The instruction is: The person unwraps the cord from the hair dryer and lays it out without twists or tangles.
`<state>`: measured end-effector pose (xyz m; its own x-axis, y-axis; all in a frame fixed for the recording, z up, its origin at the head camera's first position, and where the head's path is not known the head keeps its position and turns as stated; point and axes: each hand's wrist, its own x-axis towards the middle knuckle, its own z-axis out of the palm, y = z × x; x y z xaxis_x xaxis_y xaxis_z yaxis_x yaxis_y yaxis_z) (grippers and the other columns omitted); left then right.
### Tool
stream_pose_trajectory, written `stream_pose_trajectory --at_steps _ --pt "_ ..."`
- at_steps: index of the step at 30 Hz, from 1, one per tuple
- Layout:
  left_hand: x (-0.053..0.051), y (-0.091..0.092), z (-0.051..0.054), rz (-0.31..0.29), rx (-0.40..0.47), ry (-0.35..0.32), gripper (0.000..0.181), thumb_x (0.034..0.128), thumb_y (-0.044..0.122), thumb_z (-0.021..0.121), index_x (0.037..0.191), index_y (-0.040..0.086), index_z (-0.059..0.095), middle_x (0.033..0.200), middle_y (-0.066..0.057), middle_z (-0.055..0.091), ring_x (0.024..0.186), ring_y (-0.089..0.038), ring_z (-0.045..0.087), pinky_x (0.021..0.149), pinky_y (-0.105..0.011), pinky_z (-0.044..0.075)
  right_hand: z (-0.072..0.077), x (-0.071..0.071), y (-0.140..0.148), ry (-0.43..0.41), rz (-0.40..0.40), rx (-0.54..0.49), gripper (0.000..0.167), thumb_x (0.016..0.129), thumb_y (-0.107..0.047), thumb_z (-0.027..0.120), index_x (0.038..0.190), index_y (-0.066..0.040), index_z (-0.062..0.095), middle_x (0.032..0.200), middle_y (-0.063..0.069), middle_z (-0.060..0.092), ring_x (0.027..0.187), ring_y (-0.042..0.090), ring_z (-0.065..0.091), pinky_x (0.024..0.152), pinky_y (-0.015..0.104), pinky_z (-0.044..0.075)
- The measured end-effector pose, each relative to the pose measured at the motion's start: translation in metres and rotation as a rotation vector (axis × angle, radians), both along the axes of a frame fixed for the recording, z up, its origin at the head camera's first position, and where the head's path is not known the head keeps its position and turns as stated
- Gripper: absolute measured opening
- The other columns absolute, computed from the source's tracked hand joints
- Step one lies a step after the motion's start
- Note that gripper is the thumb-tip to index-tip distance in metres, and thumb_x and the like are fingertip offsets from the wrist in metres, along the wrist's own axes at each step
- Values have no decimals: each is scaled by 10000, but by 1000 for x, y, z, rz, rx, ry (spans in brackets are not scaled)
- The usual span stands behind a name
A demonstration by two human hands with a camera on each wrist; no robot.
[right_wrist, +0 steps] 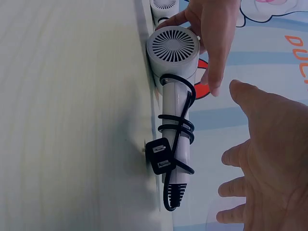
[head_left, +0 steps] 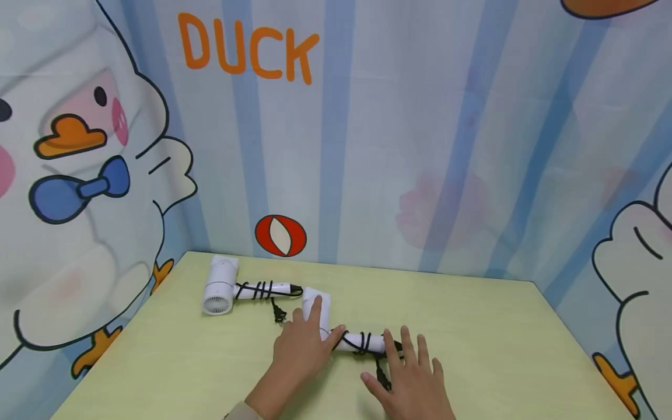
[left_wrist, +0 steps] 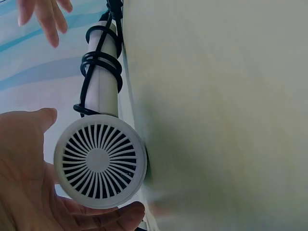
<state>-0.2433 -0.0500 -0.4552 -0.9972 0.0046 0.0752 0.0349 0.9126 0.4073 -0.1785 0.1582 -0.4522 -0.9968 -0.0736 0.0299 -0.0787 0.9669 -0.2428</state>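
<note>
Two white hair dryers with black cords wound round their handles lie on the table. My left hand (head_left: 303, 344) is over the barrel of the nearer hair dryer (left_wrist: 98, 161). In the left wrist view its fingers lie along the far side of that barrel, and the thumb stands off it. My right hand (head_left: 415, 379) spreads its fingers beside the handle's end, with a gap to the handle in the right wrist view. The black plug (right_wrist: 160, 156) lies against the handle. The other hair dryer (head_left: 220, 286) lies farther back and to the left, apart from both hands.
The pale yellow table (head_left: 483, 326) reaches back to a blue-and-white striped curtain (head_left: 383, 146) with duck drawings. The farther dryer's plug (head_left: 279, 314) lies just left of the nearer dryer.
</note>
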Motion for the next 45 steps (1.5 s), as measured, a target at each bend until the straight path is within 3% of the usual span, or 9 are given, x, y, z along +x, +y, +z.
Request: stream_pose_trajectory --at_steps 5,12,19,30,38,42,45 --pt "-16 1 -1 22 2 -37 852 934 681 545 1595 193 322 1345 -274 504 941 -402 627 661 -526 528 0 -1 0 -9 -1 2 938 891 -807 429 1578 -170 379 1617 223 303 1418 550 315 965 741 365" --pt "-32 4 2 51 4 -101 804 954 544 608 1595 156 316 1328 -297 510 814 -346 615 641 -485 521 -2 -3 2 8 2 -2 903 913 -766 457 1554 -132 417 1545 270 394 1283 547 470 815 675 486" --pt "-34 6 3 50 33 -177 767 968 452 622 1596 145 305 1304 -309 523 899 -398 618 725 -530 521 -4 0 3 17 -3 1 873 926 -729 487 1526 -96 450 1425 280 505 1142 505 563 707 583 534" --pt "-40 7 -2 55 42 -186 761 967 446 590 1607 181 275 1270 -300 530 800 -348 585 715 -522 504 -2 4 6 101 -10 -27 772 975 -595 548 1445 15 491 1307 244 559 1138 425 567 770 529 545" --pt "-44 6 -1 64 38 -185 757 968 452 574 1609 187 270 1236 -296 537 794 -344 579 718 -526 500 4 -8 0 34 -21 -21 661 977 -504 607 1183 124 600 1050 229 637 872 359 662 764 494 549" --pt "-42 7 -2 70 38 -183 747 969 441 573 1607 191 275 1218 -294 539 763 -336 567 716 -533 496 0 -11 -5 3 -32 -29 514 952 -477 655 883 32 646 789 138 632 666 272 628 621 436 522" --pt "-41 9 -2 71 39 -183 743 971 435 573 1607 189 278 1221 -295 536 763 -340 563 732 -545 496 -4 -12 -8 -10 -35 -12 454 926 -426 706 683 -62 582 663 78 561 554 200 541 533 384 464"
